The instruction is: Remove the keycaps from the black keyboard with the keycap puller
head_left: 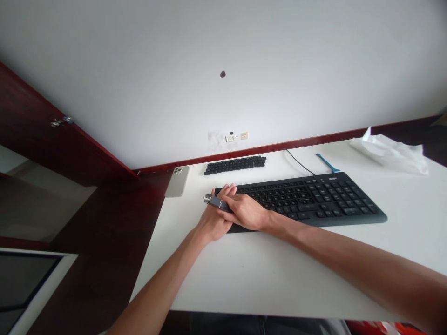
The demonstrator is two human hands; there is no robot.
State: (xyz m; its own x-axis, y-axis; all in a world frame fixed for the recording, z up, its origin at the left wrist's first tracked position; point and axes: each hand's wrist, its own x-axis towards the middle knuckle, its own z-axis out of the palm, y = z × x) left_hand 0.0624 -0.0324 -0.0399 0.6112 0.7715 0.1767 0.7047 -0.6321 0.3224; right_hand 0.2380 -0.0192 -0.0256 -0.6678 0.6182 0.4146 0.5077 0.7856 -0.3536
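Note:
A black keyboard (pixel 331 200) lies on the white table, its right part fitted with keycaps and many middle keys showing bare switches. Over its left end, my right hand (pixel 247 211) rests across my left hand (pixel 213 223). In my right hand is a short dark grey pen-like tool (pixel 217 203) with a silver tip pointing left; its other end is hidden in the fingers. Beneath, my left hand lies fairly flat, with some fingertips stretched out past the right hand and the rest covered. Removed black keycaps (pixel 234 165) stand in rows behind the keyboard.
A phone (pixel 177 181) lies at the table's left edge. Behind the keyboard are its cable (pixel 298 162) and a blue stick-like tool (pixel 327 163). A crumpled white plastic bag (pixel 391 153) sits at the back right. The wall has sockets (pixel 237 137).

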